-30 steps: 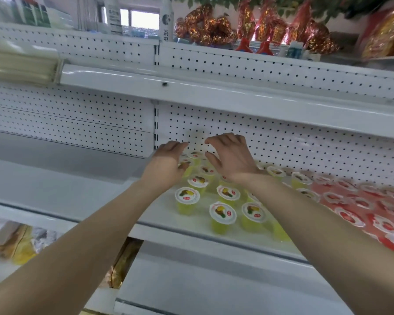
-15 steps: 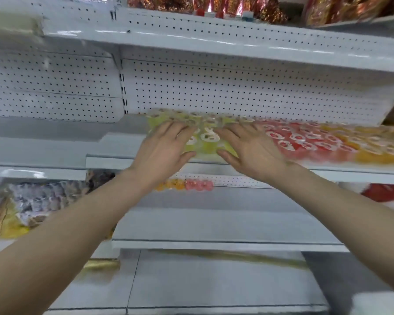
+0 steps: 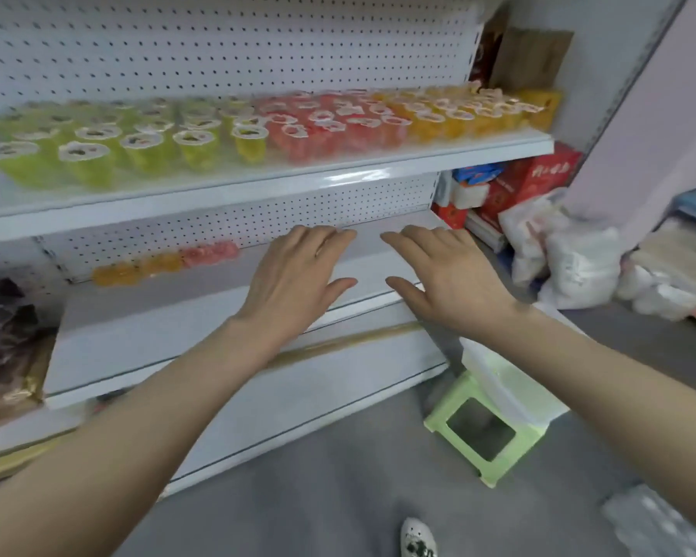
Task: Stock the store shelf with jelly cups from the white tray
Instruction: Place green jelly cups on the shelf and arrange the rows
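Rows of jelly cups stand on the white shelf [image 3: 338, 174]: green jelly cups [image 3: 137, 144] at the left, red jelly cups [image 3: 330, 126] in the middle, orange jelly cups [image 3: 459, 114] at the right. My left hand [image 3: 294, 283] and my right hand [image 3: 447, 283] hover palm down, fingers apart and holding nothing, in front of the lower shelf [image 3: 218, 315], below the stocked shelf. A white tray [image 3: 511, 391] rests on a green stool [image 3: 483, 436] at the lower right; my right forearm hides part of it.
A few orange and red cups [image 3: 165, 263] sit at the back of the lower shelf. Red boxes [image 3: 531, 182] and white plastic bags [image 3: 579, 259] are piled at the right of the shelving. Packaged goods [image 3: 5, 347] fill the left shelf. My shoe [image 3: 418, 538] is on the grey floor.
My view has swung down and to the right. Both hands have come off the green cups and dropped away from the stocked shelf, empty. The stool and tray have come into view.
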`<act>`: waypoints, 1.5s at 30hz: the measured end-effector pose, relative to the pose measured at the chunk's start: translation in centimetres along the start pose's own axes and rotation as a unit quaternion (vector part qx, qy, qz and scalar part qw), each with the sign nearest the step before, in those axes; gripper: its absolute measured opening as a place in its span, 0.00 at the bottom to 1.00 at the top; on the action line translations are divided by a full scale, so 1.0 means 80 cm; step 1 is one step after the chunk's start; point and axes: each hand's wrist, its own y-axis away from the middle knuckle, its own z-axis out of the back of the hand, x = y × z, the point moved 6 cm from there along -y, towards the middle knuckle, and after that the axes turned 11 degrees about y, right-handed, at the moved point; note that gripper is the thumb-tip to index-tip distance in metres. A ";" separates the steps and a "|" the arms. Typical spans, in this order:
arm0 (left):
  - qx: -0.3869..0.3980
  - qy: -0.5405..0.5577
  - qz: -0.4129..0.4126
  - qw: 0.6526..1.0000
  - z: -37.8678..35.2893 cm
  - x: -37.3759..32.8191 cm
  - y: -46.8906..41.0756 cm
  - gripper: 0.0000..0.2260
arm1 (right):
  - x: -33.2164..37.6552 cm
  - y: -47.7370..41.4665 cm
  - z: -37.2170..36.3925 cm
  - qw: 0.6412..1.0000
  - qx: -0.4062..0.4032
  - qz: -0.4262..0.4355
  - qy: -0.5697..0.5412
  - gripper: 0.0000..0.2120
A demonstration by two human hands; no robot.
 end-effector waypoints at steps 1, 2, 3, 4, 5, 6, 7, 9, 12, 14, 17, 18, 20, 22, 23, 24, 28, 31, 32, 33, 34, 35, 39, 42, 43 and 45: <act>0.008 0.014 -0.008 1.000 -0.020 -0.017 -0.012 0.26 | -0.020 0.018 -0.008 1.000 0.010 -0.014 0.001 0.25; 0.015 0.028 -0.014 0.999 -0.039 -0.036 -0.025 0.27 | -0.041 0.037 -0.015 0.999 0.020 -0.029 0.004 0.25; 0.023 0.039 -0.021 0.999 -0.060 -0.054 -0.039 0.27 | -0.062 0.055 -0.023 0.999 0.030 -0.043 0.008 0.25; 0.031 0.049 -0.028 0.998 -0.081 -0.073 -0.055 0.26 | -0.085 0.073 -0.030 0.998 0.039 -0.055 0.012 0.25; 0.038 0.058 -0.034 0.997 -0.103 -0.093 -0.071 0.26 | -0.107 0.091 -0.037 0.997 0.047 -0.064 0.014 0.25; 0.044 0.068 -0.040 0.996 -0.125 -0.112 -0.087 0.26 | -0.131 0.108 -0.045 0.996 0.056 -0.073 0.014 0.24; 0.049 0.078 -0.045 0.995 -0.146 -0.132 -0.104 0.26 | -0.155 0.125 -0.051 0.995 0.063 -0.083 0.012 0.24; 0.060 0.099 -0.056 0.992 -0.191 -0.172 -0.139 0.26 | -0.208 0.158 -0.066 0.992 0.077 -0.101 0.017 0.25; 0.073 0.128 -0.073 0.986 -0.258 -0.227 -0.188 0.26 | -0.289 0.209 -0.098 0.985 0.112 -0.129 0.030 0.24; 0.080 0.144 -0.075 0.983 -0.301 -0.256 -0.219 0.26 | -0.342 0.241 -0.124 0.977 0.142 -0.155 0.035 0.24; 0.089 0.165 -0.073 0.980 -0.362 -0.290 -0.255 0.27 | -0.406 0.287 -0.167 0.964 0.187 -0.186 0.032 0.25; 0.097 0.171 -0.069 0.978 -0.383 -0.298 -0.263 0.27 | -0.422 0.300 -0.182 0.960 0.199 -0.196 0.026 0.26; 0.120 0.184 -0.054 0.974 -0.425 -0.309 -0.273 0.27 | -0.448 0.326 -0.212 0.951 0.216 -0.219 0.010 0.26; 0.153 0.194 -0.042 0.968 -0.469 -0.313 -0.275 0.27 | -0.463 0.347 -0.245 0.945 0.223 -0.239 -0.010 0.25; 0.171 0.200 -0.036 0.964 -0.492 -0.313 -0.273 0.26 | -0.467 0.357 -0.265 0.942 0.227 -0.247 -0.021 0.24; 0.189 0.205 -0.029 0.960 -0.515 -0.312 -0.269 0.26 | -0.468 0.367 -0.285 0.937 0.234 -0.255 -0.032 0.24; 0.260 0.217 0.002 0.941 -0.610 -0.291 -0.242 0.26 | -0.456 0.400 -0.379 0.912 0.279 -0.289 -0.088 0.25; 0.315 0.217 0.011 0.924 -0.684 -0.267 -0.218 0.26 | -0.436 0.419 -0.454 0.892 0.319 -0.298 -0.119 0.26; 0.331 0.215 0.016 0.919 -0.707 -0.259 -0.211 0.26 | -0.430 0.425 -0.479 0.887 0.333 -0.297 -0.122 0.26; 0.343 0.213 0.021 0.915 -0.731 -0.250 -0.205 0.26 | -0.424 0.431 -0.504 0.884 0.338 -0.297 -0.124 0.26; 0.358 0.211 0.031 0.909 -0.761 -0.238 -0.196 0.26 | -0.417 0.440 -0.537 0.878 0.347 -0.302 -0.133 0.26; 0.371 0.213 0.035 0.903 -0.776 -0.233 -0.191 0.26 | -0.410 0.448 -0.554 0.871 0.357 -0.307 -0.141 0.26; 0.411 0.232 0.048 0.880 -0.858 -0.213 -0.166 0.24 | -0.376 0.482 -0.646 0.828 0.422 -0.321 -0.183 0.27; 0.434 0.244 0.065 0.865 -0.908 -0.209 -0.152 0.23 | -0.349 0.509 -0.704 0.798 0.476 -0.307 -0.205 0.27; 0.436 0.251 0.068 0.861 -0.921 -0.209 -0.149 0.23 | -0.339 0.516 -0.719 0.794 0.487 -0.295 -0.211 0.28; 0.437 0.262 0.063 0.858 -0.943 -0.210 -0.146 0.22 | -0.322 0.525 -0.745 0.788 0.502 -0.273 -0.229 0.30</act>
